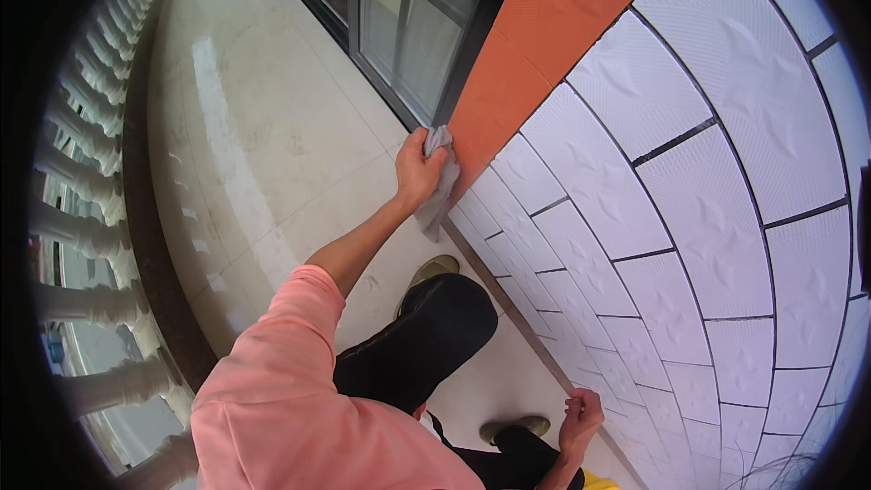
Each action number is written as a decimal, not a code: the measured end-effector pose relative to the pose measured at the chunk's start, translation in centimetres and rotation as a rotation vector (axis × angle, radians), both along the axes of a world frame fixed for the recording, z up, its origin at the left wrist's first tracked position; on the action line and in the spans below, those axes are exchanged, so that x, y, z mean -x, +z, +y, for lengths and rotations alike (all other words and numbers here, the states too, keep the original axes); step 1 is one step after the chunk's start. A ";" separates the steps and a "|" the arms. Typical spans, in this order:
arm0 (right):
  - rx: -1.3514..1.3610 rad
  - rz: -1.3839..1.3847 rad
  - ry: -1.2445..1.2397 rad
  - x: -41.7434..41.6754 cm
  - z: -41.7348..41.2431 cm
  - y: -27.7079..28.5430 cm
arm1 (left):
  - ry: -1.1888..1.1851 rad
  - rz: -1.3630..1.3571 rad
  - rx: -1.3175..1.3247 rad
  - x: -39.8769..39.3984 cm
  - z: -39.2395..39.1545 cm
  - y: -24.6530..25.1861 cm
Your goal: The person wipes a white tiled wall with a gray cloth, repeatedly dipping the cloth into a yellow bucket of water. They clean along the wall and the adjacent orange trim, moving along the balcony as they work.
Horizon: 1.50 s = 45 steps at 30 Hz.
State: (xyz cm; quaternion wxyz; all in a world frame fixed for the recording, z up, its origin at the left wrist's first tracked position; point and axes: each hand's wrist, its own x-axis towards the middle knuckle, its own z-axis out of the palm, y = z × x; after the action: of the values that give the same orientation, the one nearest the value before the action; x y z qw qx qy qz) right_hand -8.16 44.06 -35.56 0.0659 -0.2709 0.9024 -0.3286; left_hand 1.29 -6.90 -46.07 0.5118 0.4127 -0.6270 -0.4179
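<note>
My left hand (417,170) is closed round a grey cloth (444,180) near the lower corner of the orange tiled strip (500,88), beside the dark door frame. The cloth hangs down past the fingers towards the floor. Lower right, my right hand (582,415) has its fingers curled close to the foot of the white tiled wall (653,231); whether something small is between them cannot be made out. A brown skirting strip (507,303) runs along the wall's base between the two hands.
A sliding glass door (415,20) in a dark frame stands ahead. Pale floor tiles (272,129) extend to a dark kerb (146,218) and white balusters (81,228) on the left. My bent knee and shoes are below the left arm. Something yellow (597,481) shows at the bottom.
</note>
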 end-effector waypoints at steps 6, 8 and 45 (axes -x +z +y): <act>0.019 0.010 0.012 0.1 -0.2 0.6 | -0.140 0.256 -0.343 0.6 0.4 5.2; 0.013 0.004 0.020 0.0 -0.9 0.9 | -0.175 0.225 -0.428 0.3 0.7 6.4; -0.035 0.015 0.060 0.8 -2.5 0.7 | -0.375 0.153 -0.583 -0.3 -0.7 6.4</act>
State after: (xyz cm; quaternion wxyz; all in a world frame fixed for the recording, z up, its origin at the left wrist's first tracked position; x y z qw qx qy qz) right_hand -8.92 41.52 -34.88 0.0735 -0.2990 0.8999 -0.3088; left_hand 1.61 -7.61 -39.70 0.3323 0.3865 -0.5062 -0.6957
